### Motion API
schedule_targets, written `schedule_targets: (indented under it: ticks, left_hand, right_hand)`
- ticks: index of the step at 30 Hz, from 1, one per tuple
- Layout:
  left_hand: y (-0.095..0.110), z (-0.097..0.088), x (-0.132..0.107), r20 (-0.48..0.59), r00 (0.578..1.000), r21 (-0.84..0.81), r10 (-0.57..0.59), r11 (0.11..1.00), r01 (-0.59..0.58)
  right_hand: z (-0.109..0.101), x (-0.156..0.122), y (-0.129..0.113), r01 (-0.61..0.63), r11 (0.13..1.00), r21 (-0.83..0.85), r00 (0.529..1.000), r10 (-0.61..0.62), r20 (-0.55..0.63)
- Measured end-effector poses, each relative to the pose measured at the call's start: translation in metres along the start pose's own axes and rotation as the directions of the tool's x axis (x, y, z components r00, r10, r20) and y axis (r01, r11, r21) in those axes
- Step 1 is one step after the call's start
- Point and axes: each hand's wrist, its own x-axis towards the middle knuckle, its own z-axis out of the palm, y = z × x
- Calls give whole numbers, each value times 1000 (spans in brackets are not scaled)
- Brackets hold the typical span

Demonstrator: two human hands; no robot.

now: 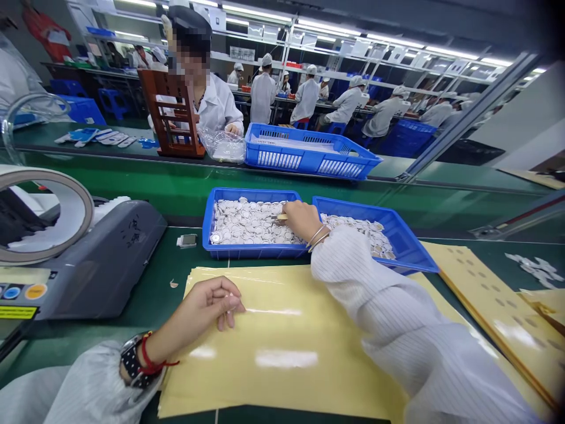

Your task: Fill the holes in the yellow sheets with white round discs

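My right hand [303, 220] reaches over the right side of a blue tray [256, 252] full of small round white discs [247, 221]. Its fingers are closed on a thin yellowish piece [281, 217], whose kind is mostly hidden by the hand. My left hand [214, 303] hovers low over a stack of glossy yellow sheets [282, 330], fingers loosely bent and partly apart, with nothing visible in them. A second blue tray [410, 235], partly behind my right sleeve, holds more discs [375, 232].
Left stands a grey tape dispenser [128, 253] with a large roll [79, 200]. A small display [187, 240] lies beside the tray. Dotted yellow sheets [494, 288] are stacked at right. Beyond, a blue basket [304, 154] and a brown wooden rack [170, 115] stand before a seated co-worker [220, 106].
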Motion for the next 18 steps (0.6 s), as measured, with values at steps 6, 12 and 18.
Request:
schedule_targets:
  ticks: [6, 12, 18]
  left_hand:
    - [7, -4, 1, -144, 987, -166, -65, 985, 41]
    - [8, -7, 0, -42, 993, -445, -113, 892, 83]
    - [2, -6, 0, -50, 998, -450, -45, 893, 17]
  right_hand:
    - [-1, 4, 8, -58, 987, 153, 998, 62, -21]
    - [-30, -5, 34, -95, 915, 392, 995, 88, 35]
    - [-65, -54, 71, -348, 922, 170, 893, 381, -238]
